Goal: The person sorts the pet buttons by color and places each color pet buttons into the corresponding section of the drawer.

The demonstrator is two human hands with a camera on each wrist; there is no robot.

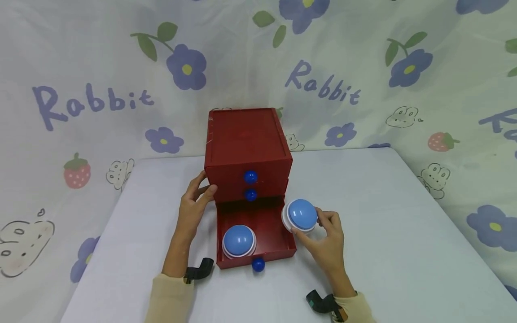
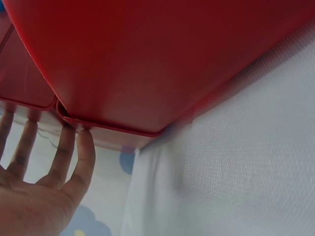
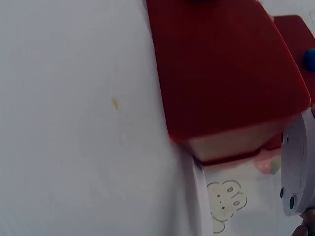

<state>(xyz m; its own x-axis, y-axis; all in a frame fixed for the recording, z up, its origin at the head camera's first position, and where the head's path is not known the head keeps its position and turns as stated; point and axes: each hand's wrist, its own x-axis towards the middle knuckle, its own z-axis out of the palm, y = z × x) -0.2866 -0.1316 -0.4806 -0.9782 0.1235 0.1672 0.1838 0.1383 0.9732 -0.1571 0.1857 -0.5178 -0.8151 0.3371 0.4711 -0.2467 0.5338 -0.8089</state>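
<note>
A red drawer cabinet (image 1: 245,137) stands on the white table, its bottom drawer (image 1: 271,231) pulled out. In that drawer, at the front left, lies a blue dome push button (image 1: 238,239) with a white base. My right hand (image 1: 329,244) pinches a second blue-and-white push button (image 1: 303,213) by its rim, over the drawer's right edge. The white base (image 3: 297,164) of this button shows in the right wrist view. My left hand (image 1: 191,211) touches the cabinet's left side with fairly straight fingers (image 2: 63,152), its thumb near the front edge.
Two upper drawers are closed, each with a blue round knob (image 1: 251,177). The bottom drawer's blue knob (image 1: 258,264) sticks out toward me. A patterned cloth (image 1: 242,67) hangs behind the white table (image 1: 383,224). Black devices (image 1: 323,302) sit at both wrists.
</note>
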